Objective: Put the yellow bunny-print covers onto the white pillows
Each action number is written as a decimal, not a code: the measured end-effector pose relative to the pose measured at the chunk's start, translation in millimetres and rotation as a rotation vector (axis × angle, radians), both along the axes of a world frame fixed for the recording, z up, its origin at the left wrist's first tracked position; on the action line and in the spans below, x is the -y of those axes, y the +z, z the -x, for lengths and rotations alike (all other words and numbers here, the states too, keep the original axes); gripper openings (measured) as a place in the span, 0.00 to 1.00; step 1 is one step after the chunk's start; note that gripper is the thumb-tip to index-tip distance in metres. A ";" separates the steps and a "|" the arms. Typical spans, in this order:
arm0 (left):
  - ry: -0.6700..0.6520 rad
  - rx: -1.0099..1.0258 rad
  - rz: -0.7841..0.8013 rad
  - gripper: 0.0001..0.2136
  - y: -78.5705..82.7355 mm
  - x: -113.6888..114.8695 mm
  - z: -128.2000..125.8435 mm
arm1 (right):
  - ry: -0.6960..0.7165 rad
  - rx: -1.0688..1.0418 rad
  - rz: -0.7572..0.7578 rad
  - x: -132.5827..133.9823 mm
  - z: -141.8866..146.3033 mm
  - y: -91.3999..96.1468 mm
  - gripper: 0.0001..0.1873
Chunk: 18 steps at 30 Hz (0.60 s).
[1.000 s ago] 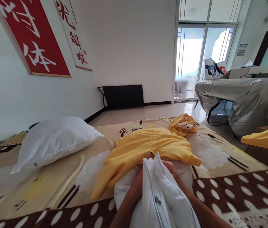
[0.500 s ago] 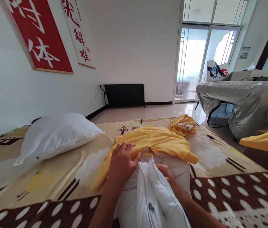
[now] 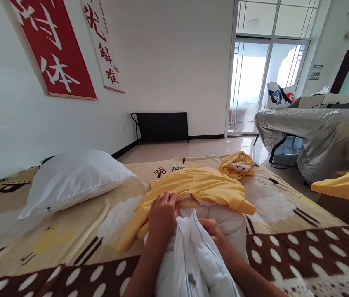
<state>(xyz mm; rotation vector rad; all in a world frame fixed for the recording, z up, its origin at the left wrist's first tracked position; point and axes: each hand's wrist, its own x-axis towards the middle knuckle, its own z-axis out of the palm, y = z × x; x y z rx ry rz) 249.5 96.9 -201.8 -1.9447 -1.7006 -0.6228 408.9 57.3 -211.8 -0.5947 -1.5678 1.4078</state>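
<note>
In the head view my left hand (image 3: 163, 212) is closed, its fingers curled over the near edge of a yellow pillowcase (image 3: 199, 181). The case lies spread and rumpled, with its near side gaping a little. My right hand (image 3: 210, 228) is closed on a white pillow (image 3: 214, 268), near its pointed far end; some of its fingers are hidden behind the fabric. That pillow is folded lengthwise, with a zipper running along the top. Under both hands lies a white quilted piece (image 3: 228, 220), partly covered by the yellow case.
A second white pillow (image 3: 78, 179) lies at the left on the patterned blanket (image 3: 106, 185). Bunched yellow cloth with a cartoon face (image 3: 238, 165) sits beyond the case. More yellow fabric (image 3: 347, 183) rests on a box at the right. A silver-covered table (image 3: 310, 123) stands behind.
My left hand has come down from above the yellow pillowcase, and its spread fingers have closed on the near edge. My right hand keeps its hold on the white pillow.
</note>
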 end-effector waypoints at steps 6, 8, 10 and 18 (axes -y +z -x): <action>0.077 -0.083 -0.506 0.07 9.8 7.9 9.8 | -0.008 -0.016 0.047 -3.4 -4.5 -4.2 0.11; 0.087 -0.079 -0.576 0.05 12.0 10.2 13.9 | -0.045 -0.038 0.093 -5.6 -7.4 -7.8 0.10; 0.059 -0.071 -0.586 0.04 12.2 10.7 18.0 | -0.120 -0.065 0.110 -8.0 -10.5 -9.5 0.09; 0.258 -0.053 -0.141 0.13 19.2 13.1 38.7 | -0.282 -0.042 -0.012 -17.7 -28.2 8.4 0.17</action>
